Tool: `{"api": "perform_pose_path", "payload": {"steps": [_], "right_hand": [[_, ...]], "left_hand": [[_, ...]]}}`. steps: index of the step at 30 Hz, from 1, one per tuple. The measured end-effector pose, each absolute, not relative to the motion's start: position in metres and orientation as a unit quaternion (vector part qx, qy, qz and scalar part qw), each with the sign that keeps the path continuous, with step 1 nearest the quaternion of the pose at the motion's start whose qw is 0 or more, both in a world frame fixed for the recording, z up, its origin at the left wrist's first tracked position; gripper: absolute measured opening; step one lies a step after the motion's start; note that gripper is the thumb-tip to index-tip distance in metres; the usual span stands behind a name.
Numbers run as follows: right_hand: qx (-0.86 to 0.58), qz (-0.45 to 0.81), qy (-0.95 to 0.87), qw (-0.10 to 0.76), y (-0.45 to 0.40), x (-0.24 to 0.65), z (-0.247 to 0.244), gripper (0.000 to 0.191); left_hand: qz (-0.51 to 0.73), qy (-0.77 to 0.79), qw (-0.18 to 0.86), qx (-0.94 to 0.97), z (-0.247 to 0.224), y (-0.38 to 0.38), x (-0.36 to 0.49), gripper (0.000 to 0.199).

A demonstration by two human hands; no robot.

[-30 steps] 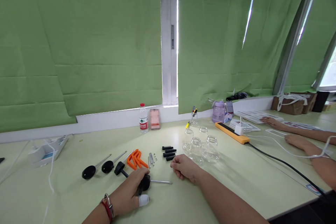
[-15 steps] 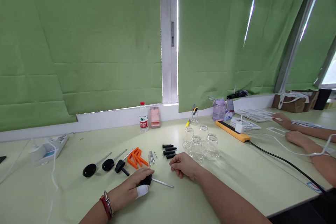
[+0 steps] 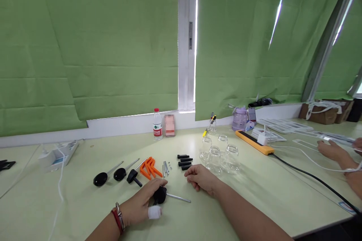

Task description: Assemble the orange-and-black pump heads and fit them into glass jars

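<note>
Black plastic fills the left hand (image 3: 143, 200): its fingers and thumb are closed around the round head of a metal-rodded piece (image 3: 160, 194), which lies low over the near middle of the worktop (image 3: 181, 222), its rod pointing right. White wrapping (image 3: 154, 212) covers the thumb tip, and bracelets (image 3: 118, 216) circle that wrist. Well apart from it, the right hand (image 3: 204, 179) rests on its side with fingers loosely curled; I cannot tell whether anything lies inside them. Just beyond its fingertips sit four short black parts (image 3: 185, 163) in a stack of rows. Left of these come small nuts (image 3: 169, 165) and a few slim bolts (image 3: 166, 168), then a cluster of orange angled pieces (image 3: 156, 171). Further left, three more black round heads with rods (image 3: 120, 174) lie in a row, the nearest to the orange pieces showing a stubby peg. Clear glass jars (image 3: 215, 160) stand in a group behind the right hand. Toward the window stand a red-capped water bottle (image 3: 157, 130) and a purple jug (image 3: 239, 119), with a yellow power strip (image 3: 251, 142) in front of the jug. At far right, a co-worker's hand (image 3: 332, 151) hovers near white sheets.
</note>
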State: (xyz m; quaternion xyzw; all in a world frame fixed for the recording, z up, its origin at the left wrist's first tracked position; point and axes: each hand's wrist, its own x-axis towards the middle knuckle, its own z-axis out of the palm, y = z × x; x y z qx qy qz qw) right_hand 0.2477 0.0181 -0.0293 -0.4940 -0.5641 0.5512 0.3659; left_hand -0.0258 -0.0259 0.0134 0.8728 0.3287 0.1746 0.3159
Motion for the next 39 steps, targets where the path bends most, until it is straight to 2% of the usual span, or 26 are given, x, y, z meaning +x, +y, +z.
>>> {"api": "perform_pose_path", "payload": {"steps": [4, 8, 16, 21, 39], "right_hand": [[-0.493, 0.551, -0.568, 0.361, 0.019, 0.248, -0.029, 0.017], [-0.495, 0.551, -0.566, 0.362, 0.018, 0.248, -0.028, 0.016], [-0.495, 0.559, -0.551, 0.372, 0.016, 0.246, -0.025, 0.015], [-0.502, 0.557, -0.539, 0.384, 0.014, 0.244, -0.021, 0.018], [-0.472, 0.561, -0.547, 0.405, 0.012, 0.241, -0.022, 0.022]], "left_hand": [[0.173, 0.377, 0.338, 0.845, 0.018, -0.025, -0.022, 0.044], [0.163, 0.355, 0.314, 0.865, 0.016, -0.023, -0.017, 0.039], [0.207, 0.415, 0.306, 0.832, 0.011, -0.022, -0.015, 0.024], [0.247, 0.437, 0.321, 0.803, 0.01, -0.02, -0.014, 0.024], [0.24, 0.445, 0.311, 0.805, 0.01, -0.018, -0.014, 0.023]]}}
